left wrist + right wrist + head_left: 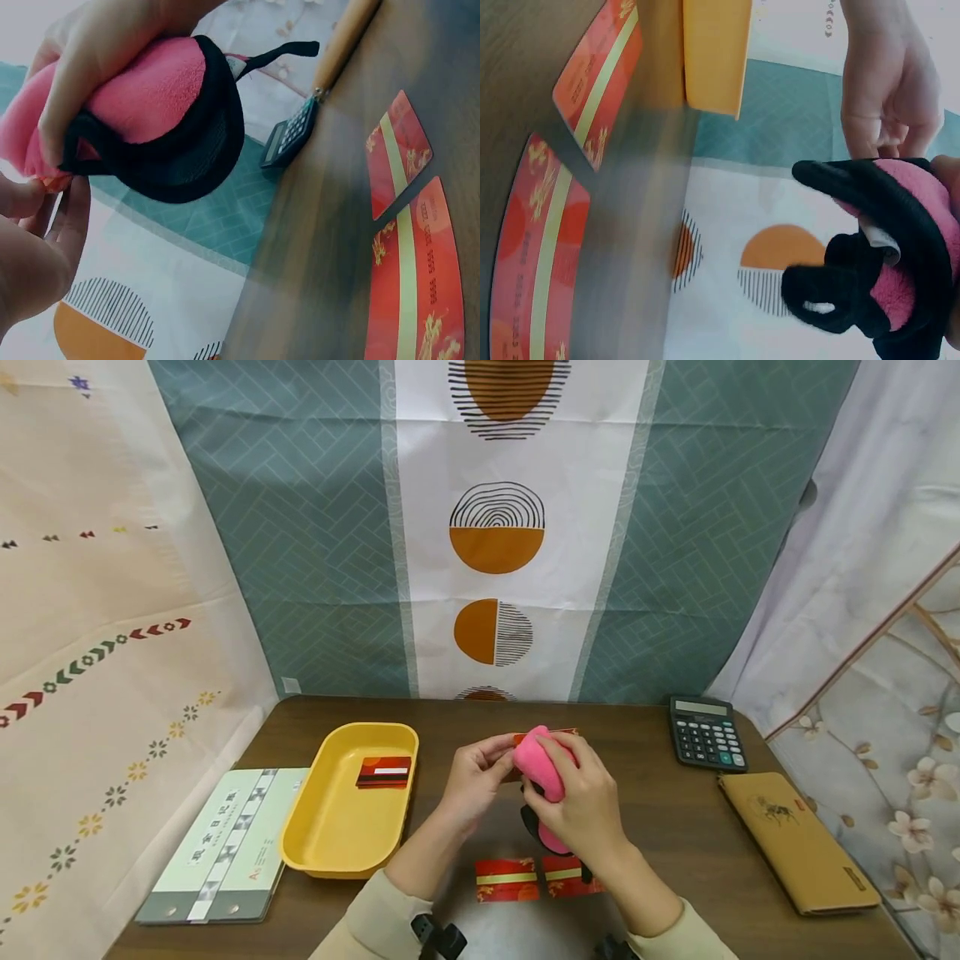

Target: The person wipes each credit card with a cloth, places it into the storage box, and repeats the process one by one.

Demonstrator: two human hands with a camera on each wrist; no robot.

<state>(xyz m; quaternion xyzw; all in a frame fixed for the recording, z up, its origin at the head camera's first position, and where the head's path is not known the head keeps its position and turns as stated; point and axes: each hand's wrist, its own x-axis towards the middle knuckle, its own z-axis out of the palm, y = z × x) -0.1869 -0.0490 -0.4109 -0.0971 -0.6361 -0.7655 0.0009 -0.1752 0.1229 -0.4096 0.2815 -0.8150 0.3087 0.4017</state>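
Observation:
Above the table, my left hand (474,781) pinches a red card (572,731), mostly hidden behind my other hand. A pink plush piece with black edging and straps (537,764) is gripped in my right hand (583,797) and lies against that card. The left wrist view shows the plush piece's dark underside (184,169) and a bit of the card (56,182) between my left fingertips. Two red cards with yellow stripes, a left one (507,890) and a right one (567,887), lie flat on the table below my hands.
On the left stands a yellow tray (326,818) with red cards (384,772) inside. A pale green notebook (213,835) lies beside it. On the right are a calculator (708,735) and a tan notebook (802,847). Hanging cloths border the table.

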